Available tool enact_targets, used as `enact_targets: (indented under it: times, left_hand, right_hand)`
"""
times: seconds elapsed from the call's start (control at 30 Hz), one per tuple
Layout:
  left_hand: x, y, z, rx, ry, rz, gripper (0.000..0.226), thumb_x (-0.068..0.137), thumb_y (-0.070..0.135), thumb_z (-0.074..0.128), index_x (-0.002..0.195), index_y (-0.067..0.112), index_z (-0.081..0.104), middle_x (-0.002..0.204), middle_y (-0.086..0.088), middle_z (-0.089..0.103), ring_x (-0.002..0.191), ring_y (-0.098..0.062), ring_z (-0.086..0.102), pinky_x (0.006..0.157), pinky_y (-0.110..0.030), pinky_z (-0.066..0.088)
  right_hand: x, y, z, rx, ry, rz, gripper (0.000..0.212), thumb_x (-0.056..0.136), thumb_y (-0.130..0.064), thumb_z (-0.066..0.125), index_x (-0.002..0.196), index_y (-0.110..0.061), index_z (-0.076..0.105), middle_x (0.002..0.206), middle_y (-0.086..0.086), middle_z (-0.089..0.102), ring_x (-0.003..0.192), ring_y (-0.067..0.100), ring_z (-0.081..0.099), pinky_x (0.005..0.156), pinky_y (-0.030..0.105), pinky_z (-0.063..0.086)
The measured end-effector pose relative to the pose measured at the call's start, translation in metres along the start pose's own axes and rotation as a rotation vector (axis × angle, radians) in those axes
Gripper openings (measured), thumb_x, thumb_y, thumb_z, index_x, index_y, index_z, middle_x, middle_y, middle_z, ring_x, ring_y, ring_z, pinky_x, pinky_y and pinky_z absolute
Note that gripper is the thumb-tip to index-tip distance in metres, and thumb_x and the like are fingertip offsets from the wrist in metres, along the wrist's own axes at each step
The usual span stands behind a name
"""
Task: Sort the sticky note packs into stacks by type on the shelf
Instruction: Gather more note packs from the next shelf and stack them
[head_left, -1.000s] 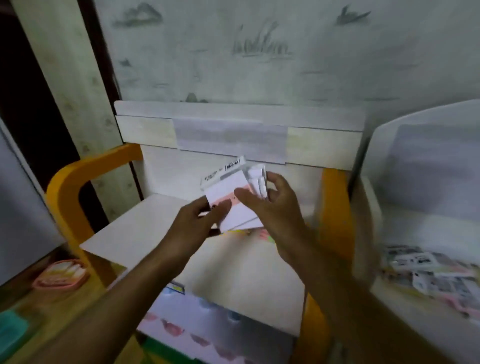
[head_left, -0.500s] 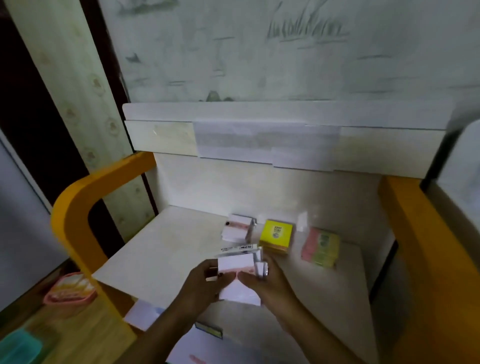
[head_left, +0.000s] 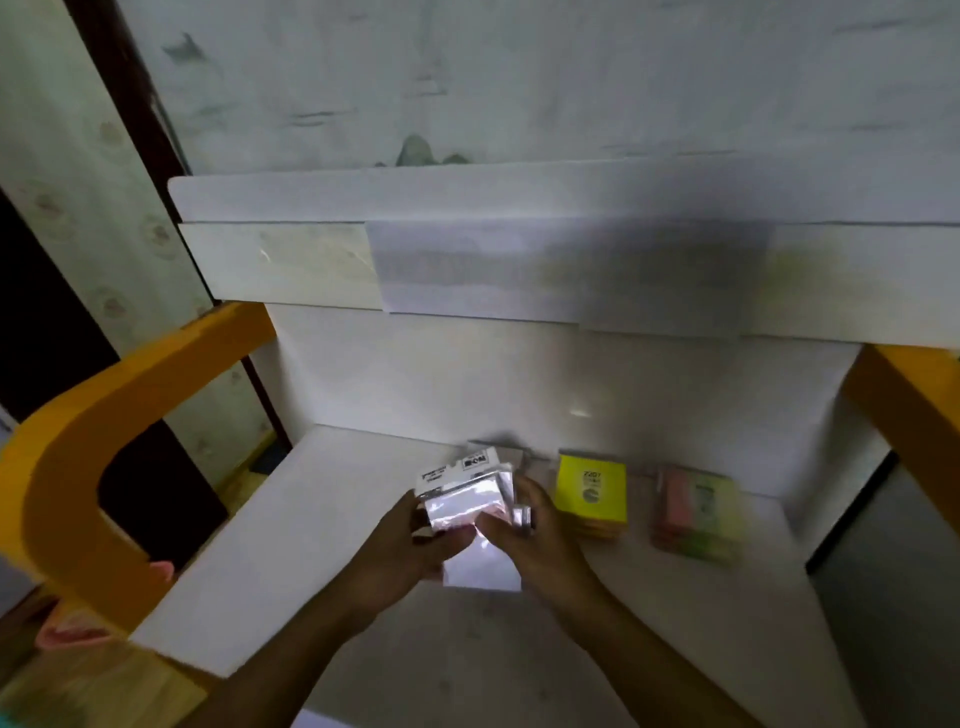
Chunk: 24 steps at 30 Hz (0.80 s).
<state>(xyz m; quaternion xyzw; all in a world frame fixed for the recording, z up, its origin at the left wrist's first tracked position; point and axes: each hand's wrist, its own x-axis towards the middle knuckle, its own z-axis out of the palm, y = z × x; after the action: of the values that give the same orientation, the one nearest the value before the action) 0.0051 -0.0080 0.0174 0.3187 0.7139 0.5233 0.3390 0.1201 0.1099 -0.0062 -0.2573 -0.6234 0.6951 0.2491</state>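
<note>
A home room: papered wall (head_left: 519, 78), yellow-framed white shelf (head_left: 311, 545).

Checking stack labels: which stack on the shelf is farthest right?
The pink-and-green stack, right of the yellow stack; the white stack sits behind the hands.

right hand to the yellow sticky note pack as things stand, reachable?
Probably yes for reach: the right hand is just left of the yellow sticky note pack with bare shelf between. But it grips the white wrapped packs with the left hand, so it isn't free.
</note>
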Motion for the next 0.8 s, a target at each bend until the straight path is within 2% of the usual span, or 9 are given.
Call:
enact_targets:
  times: [0.13, 0.27, 0.33, 0.37, 0.47, 0.53, 0.63, 0.73, 0.8]
  left_hand:
    - [0.017, -0.018, -0.027, -0.119, -0.045, -0.003, 0.048, 0.081, 0.012, 0.072, 0.124, 0.028, 0.056, 0.119, -0.001, 0.067, 0.1, -0.018, 0.069, 0.074, -0.036, 0.06]
    - [0.029, -0.025, -0.051, -0.216, -0.051, 0.062, 0.052, 0.082, 0.001, 0.069, 0.126, 0.025, 0.056, 0.118, -0.002, 0.068, 0.102, -0.018, 0.068, 0.075, -0.038, 0.06]
    - [0.033, -0.025, -0.062, -0.289, -0.084, 0.068, 0.049, 0.081, 0.002, 0.067, 0.124, 0.024, 0.058, 0.116, -0.004, 0.07, 0.104, -0.022, 0.068, 0.077, -0.042, 0.059]
    - [0.035, -0.025, -0.067, -0.311, -0.103, 0.064, 0.048, 0.08, 0.003, 0.068, 0.123, 0.024, 0.059, 0.116, -0.005, 0.07, 0.105, -0.024, 0.068, 0.078, -0.044, 0.059]
    - [0.038, -0.024, -0.076, -0.294, -0.193, 0.039, 0.052, 0.08, 0.009, 0.069, 0.127, 0.026, 0.056, 0.121, -0.004, 0.068, 0.11, -0.027, 0.066, 0.083, -0.048, 0.057]
    - [0.039, -0.022, -0.08, -0.278, -0.237, 0.03, 0.053, 0.081, 0.01, 0.071, 0.128, 0.027, 0.053, 0.121, -0.002, 0.068, 0.11, -0.025, 0.066, 0.085, -0.048, 0.057]
    - [0.042, -0.019, -0.086, -0.178, -0.236, 0.06, 0.058, 0.08, 0.007, 0.072, 0.129, 0.029, 0.051, 0.12, 0.002, 0.068, 0.11, -0.018, 0.065, 0.083, -0.038, 0.058]
    - [0.042, -0.015, -0.087, -0.051, -0.242, 0.096, 0.058, 0.08, -0.001, 0.071, 0.127, 0.028, 0.052, 0.117, 0.009, 0.069, 0.107, -0.007, 0.065, 0.08, -0.022, 0.056]
    - [0.04, -0.016, -0.083, -0.024, -0.263, 0.088, 0.056, 0.081, -0.003, 0.07, 0.126, 0.026, 0.052, 0.115, 0.01, 0.068, 0.105, -0.002, 0.064, 0.079, -0.018, 0.054]
  right_hand:
    - [0.003, 0.005, 0.019, -0.06, 0.062, -0.061, 0.046, 0.078, -0.022, 0.078, 0.113, -0.04, 0.057, 0.104, -0.019, 0.07, 0.094, 0.005, 0.068, 0.076, 0.022, 0.057]
    - [0.006, 0.013, 0.034, -0.119, 0.29, 0.012, 0.059, 0.064, -0.037, 0.086, 0.112, -0.036, 0.052, 0.105, -0.012, 0.066, 0.092, 0.007, 0.067, 0.07, 0.023, 0.057]
    - [0.006, 0.018, 0.037, -0.123, 0.344, 0.108, 0.05, 0.061, -0.051, 0.083, 0.102, -0.029, 0.062, 0.093, -0.005, 0.072, 0.083, 0.014, 0.07, 0.071, 0.031, 0.058]
    - [0.006, 0.018, 0.038, -0.142, 0.304, 0.12, 0.041, 0.065, -0.054, 0.08, 0.094, -0.027, 0.068, 0.088, -0.003, 0.074, 0.079, 0.014, 0.071, 0.071, 0.031, 0.057]
    - [0.007, 0.013, 0.047, -0.193, 0.137, 0.074, 0.013, 0.084, -0.04, 0.068, 0.089, -0.029, 0.074, 0.091, -0.004, 0.076, 0.083, 0.011, 0.072, 0.076, 0.028, 0.059]
    - [0.01, 0.01, 0.051, -0.174, 0.115, 0.038, 0.009, 0.088, -0.028, 0.066, 0.094, -0.03, 0.072, 0.098, -0.004, 0.075, 0.09, 0.012, 0.071, 0.081, 0.033, 0.059]
    - [0.013, 0.01, 0.053, -0.142, 0.083, -0.001, 0.026, 0.084, -0.012, 0.069, 0.102, -0.03, 0.067, 0.102, 0.002, 0.073, 0.094, 0.019, 0.07, 0.08, 0.037, 0.06]
    - [0.014, 0.017, 0.048, -0.196, 0.073, -0.04, 0.058, 0.069, -0.016, 0.074, 0.118, -0.038, 0.054, 0.108, 0.004, 0.07, 0.096, 0.021, 0.069, 0.082, 0.042, 0.059]
    - [0.015, 0.021, 0.046, -0.199, 0.053, -0.044, 0.063, 0.07, -0.009, 0.072, 0.117, -0.044, 0.052, 0.11, 0.001, 0.069, 0.098, 0.018, 0.068, 0.084, 0.04, 0.058]
